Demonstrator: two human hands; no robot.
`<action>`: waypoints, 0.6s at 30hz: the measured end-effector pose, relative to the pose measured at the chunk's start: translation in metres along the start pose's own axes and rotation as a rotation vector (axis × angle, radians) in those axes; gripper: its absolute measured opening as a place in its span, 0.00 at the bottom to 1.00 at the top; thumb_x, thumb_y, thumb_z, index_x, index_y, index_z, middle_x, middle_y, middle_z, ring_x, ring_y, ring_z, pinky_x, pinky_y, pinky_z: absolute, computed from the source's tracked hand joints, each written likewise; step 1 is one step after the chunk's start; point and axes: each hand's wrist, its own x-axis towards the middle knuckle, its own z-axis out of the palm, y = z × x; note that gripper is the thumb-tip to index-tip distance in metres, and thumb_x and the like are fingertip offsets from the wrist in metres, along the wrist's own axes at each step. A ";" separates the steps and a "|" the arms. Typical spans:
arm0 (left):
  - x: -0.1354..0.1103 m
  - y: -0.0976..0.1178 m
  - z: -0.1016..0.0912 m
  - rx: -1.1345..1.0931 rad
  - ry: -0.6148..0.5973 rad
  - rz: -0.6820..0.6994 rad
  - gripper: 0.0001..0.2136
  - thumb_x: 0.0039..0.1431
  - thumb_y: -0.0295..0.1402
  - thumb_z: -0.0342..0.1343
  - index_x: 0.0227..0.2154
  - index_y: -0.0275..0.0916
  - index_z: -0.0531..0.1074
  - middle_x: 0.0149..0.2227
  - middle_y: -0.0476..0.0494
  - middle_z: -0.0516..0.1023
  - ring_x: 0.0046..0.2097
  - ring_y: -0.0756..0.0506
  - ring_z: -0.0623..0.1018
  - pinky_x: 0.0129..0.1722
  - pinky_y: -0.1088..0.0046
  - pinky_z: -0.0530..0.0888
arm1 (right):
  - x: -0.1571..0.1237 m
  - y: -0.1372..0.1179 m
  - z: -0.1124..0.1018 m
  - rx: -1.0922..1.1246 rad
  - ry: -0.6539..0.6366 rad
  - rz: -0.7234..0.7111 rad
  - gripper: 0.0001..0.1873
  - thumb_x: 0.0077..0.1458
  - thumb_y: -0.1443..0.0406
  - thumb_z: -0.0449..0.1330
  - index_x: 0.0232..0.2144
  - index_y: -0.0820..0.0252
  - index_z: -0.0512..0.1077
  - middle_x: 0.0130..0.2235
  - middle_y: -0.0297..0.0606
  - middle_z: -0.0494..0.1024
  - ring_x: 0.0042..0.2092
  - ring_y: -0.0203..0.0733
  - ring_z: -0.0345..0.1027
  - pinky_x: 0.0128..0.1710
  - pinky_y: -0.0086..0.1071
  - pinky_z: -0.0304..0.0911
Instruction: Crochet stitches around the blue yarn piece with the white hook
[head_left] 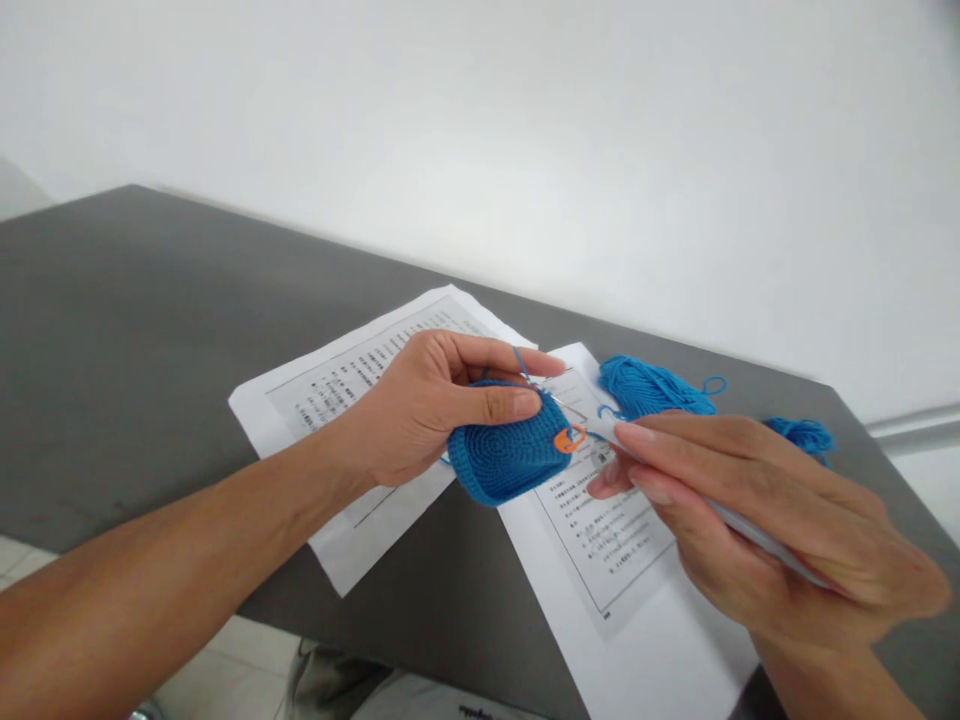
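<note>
My left hand (427, 405) pinches a round blue crocheted piece (504, 458) between thumb and fingers, with a strand of blue yarn running over the index finger. An orange stitch marker (568, 439) hangs on the piece's right edge. My right hand (757, 510) is closed around a white-handled crochet hook (757, 540), whose metal tip reaches the top edge of the piece. Both hands hover just above the grey table (150, 330).
Two printed instruction sheets lie on the table, one under my left hand (330, 390) and one below my right hand (615, 560). A skein of blue yarn (652, 388) rests behind my right hand. A white wall rises beyond the table's far edge.
</note>
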 end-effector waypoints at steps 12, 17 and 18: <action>0.003 0.006 -0.007 0.105 -0.045 0.002 0.06 0.51 0.25 0.76 0.33 0.38 0.90 0.30 0.42 0.88 0.30 0.49 0.82 0.31 0.77 0.78 | -0.003 0.004 -0.013 -0.061 -0.029 -0.016 0.28 0.66 0.69 0.68 0.64 0.42 0.77 0.44 0.38 0.90 0.41 0.51 0.88 0.38 0.43 0.87; 0.006 0.004 -0.010 0.224 -0.025 0.050 0.04 0.51 0.26 0.75 0.32 0.39 0.90 0.29 0.42 0.88 0.30 0.47 0.83 0.31 0.75 0.78 | -0.011 0.009 -0.018 -0.026 -0.091 0.002 0.27 0.65 0.70 0.69 0.62 0.39 0.79 0.49 0.34 0.90 0.43 0.52 0.88 0.48 0.44 0.88; 0.007 0.003 -0.010 0.246 -0.020 0.058 0.04 0.51 0.27 0.75 0.31 0.39 0.90 0.29 0.42 0.88 0.30 0.47 0.83 0.31 0.74 0.78 | -0.011 0.010 -0.019 0.007 -0.107 0.013 0.28 0.63 0.70 0.71 0.61 0.38 0.80 0.49 0.33 0.90 0.44 0.52 0.88 0.49 0.44 0.88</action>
